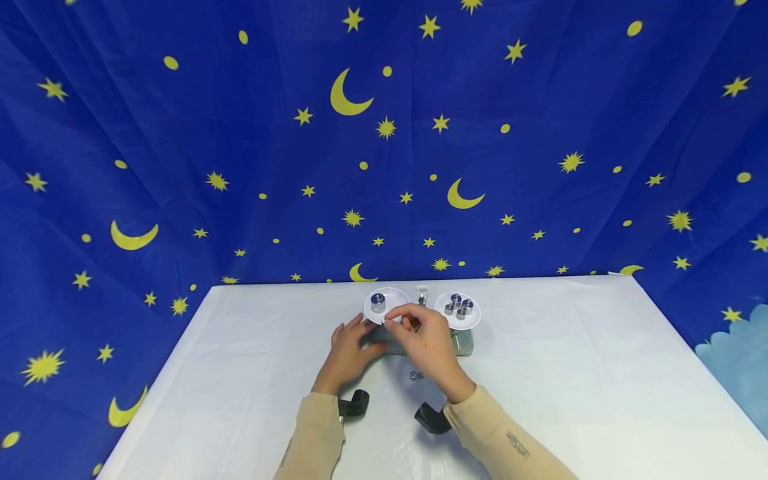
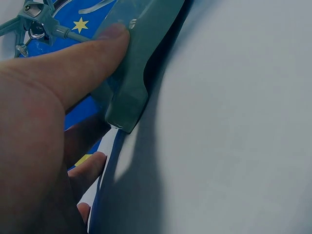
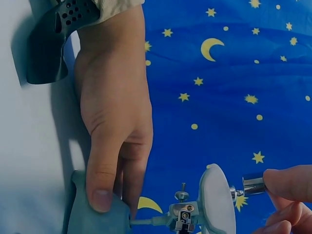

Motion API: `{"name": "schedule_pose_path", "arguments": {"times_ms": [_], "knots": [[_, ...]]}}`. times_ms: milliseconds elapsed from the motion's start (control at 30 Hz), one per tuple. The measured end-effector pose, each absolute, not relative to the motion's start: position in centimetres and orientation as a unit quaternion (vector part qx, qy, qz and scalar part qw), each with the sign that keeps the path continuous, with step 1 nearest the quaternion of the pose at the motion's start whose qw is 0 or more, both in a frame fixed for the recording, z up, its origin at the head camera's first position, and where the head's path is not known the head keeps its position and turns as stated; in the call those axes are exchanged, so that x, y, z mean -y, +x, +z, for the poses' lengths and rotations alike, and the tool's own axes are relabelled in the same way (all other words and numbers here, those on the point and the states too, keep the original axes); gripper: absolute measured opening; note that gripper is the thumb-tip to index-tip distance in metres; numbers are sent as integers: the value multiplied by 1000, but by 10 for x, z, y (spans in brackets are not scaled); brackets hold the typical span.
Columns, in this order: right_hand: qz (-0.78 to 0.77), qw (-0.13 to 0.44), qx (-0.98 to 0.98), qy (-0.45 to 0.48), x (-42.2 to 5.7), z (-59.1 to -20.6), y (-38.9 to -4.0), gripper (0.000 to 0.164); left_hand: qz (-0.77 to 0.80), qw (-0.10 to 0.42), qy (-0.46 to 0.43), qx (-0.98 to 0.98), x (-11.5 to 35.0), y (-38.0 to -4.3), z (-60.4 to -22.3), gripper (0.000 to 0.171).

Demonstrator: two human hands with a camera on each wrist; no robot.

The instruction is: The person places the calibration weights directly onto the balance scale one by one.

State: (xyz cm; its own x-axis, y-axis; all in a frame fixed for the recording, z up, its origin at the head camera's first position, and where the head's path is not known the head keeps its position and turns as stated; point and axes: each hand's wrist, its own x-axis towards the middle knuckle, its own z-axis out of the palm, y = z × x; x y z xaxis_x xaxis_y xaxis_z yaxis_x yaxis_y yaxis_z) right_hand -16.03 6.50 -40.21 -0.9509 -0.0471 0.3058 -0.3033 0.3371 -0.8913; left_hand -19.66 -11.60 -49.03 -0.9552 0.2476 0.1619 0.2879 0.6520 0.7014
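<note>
A small two-pan balance scale (image 1: 462, 343) with a grey-green base stands on the table. My left hand (image 1: 348, 357) grips the left end of that base, thumb on the near side and fingers beyond, as the left wrist view shows. My right hand (image 1: 431, 341) reaches across and pinches a small metal weight (image 3: 253, 184) between thumb and fingertip, close over the left pan (image 1: 370, 315). A larger metal weight (image 1: 378, 303) sits on this pan. On the right pan (image 1: 457, 325) several metal weights (image 1: 467, 306) stand together. The right hand partly hides the scale's middle.
Two small metal weights (image 1: 414, 376) rest on the white table (image 1: 570, 373) in front of the scale. Black camera mounts (image 1: 433, 419) stick out from both wrists. A blue star-patterned cloth (image 1: 384, 167) hangs behind the table's far edge.
</note>
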Motion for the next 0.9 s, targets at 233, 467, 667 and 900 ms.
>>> {"name": "schedule_pose_path", "arguments": {"times_ms": [233, 467, 667, 900], "knots": [[554, 129, 815, 109, -63, -402, -166, 6, -388, 21, -146, 910, 116, -196, -490, 57], [540, 140, 823, 105, -60, -403, -169, 6, -388, 23, -145, 910, 116, -197, -491, 57], [529, 145, 831, 99, -57, -403, -171, 5, -388, 23, -147, 910, 116, -198, -492, 58], [512, 150, 840, 99, -54, -402, -173, 5, -389, 30, -151, 908, 116, -198, -492, 58]]}}
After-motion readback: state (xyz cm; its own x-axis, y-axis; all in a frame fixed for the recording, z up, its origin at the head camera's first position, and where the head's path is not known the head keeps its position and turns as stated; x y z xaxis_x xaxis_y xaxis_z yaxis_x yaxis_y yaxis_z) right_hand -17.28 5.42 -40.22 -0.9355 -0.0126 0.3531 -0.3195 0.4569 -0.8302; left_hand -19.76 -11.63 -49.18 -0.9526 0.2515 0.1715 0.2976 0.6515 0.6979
